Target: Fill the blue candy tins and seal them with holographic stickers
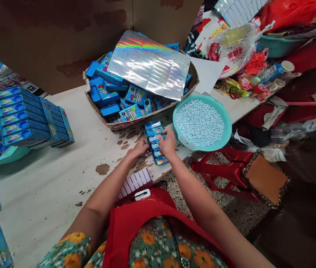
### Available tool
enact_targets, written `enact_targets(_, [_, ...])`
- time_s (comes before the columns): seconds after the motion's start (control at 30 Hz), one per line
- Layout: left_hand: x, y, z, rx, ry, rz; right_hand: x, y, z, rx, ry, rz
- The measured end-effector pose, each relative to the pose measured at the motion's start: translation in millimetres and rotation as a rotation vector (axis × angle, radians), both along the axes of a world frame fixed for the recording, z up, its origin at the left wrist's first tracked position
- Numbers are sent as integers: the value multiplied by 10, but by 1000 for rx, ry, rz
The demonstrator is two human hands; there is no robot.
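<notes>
Both hands met at a row of blue tins [156, 146] close to the front edge of the tabletop [63, 178], the left hand [141, 148] against its left long side and the right hand [168, 143] reaching over the opposite side, fingertips on top near the middle. Its long axis slanted from the front edge back toward the basket [113, 127], with neither hand clearly nearer. Just right of the right hand stood a bowl [228, 126] of pale candies [199, 121], overhanging that edge. The right fingers covered part of the middle tins, so whether they pinched anything could not be told; nor could the left hand's grip, its fingertips being partly hidden. Shine on the tins made their tops hard to read.
</notes>
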State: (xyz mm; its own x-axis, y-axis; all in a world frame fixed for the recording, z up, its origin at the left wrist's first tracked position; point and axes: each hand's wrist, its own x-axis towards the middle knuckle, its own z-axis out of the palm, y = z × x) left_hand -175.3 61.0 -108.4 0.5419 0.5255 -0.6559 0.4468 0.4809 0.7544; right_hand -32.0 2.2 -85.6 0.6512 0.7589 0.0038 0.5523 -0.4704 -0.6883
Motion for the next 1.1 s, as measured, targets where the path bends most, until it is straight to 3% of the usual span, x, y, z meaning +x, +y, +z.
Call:
enact_targets(0.1, [-418, 50, 135, 55, 14, -26, -20, -78, 102, 28, -26, -23])
enact_targets(0.23, [-1504, 7, 431, 43, 5, -266, -308, -281, 321, 185, -136, 54])
enact_targets(0.33, [-2269, -250, 619, -105, 90, -379, -787, -408, 439, 231, 19, 361])
enact_targets(0.43, [-2676, -575, 647, -251, 202, -304, -1395, -465, 411, 161, 238, 756])
enact_targets(0.57, [-2762, -848, 516, -264, 239, 52, -2114, -493, 203, -77, 302, 1167])
enact_targets(0.7, [-2741, -940, 449, -224, 250, 282, -2489, -529, 29, -276, 105, 1428])
enact_targets(0.93, [-2773, -991, 438, -187, 288, 310, -2531, -558, -1, -271, -24, 1590])
enact_targets(1.1, [-2749, -938, 448, -189, 260, 282, -2486, -531, 7, -245, -1, 1534])
